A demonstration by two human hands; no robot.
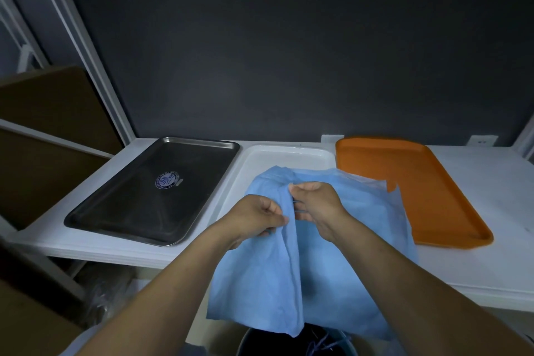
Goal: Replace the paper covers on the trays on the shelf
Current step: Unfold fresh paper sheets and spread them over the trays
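Three trays lie side by side on the white shelf (476, 254): a bare steel tray (121, 211) at the left, a white tray (289, 153) in the middle and an orange tray (433, 182) at the right. A crumpled blue paper cover (260, 283) hangs over the white tray and the shelf's front edge. My left hand (257, 217) pinches a fold of it. My right hand (315, 205) grips the cover just beside it. One corner of the paper overlaps the orange tray.
A dark round bin (260, 341) with blue scraps inside stands below the shelf's front edge. Brown cardboard boxes (43, 139) fill the left side. White shelf posts (95, 72) rise at the left. A dark wall backs the shelf.
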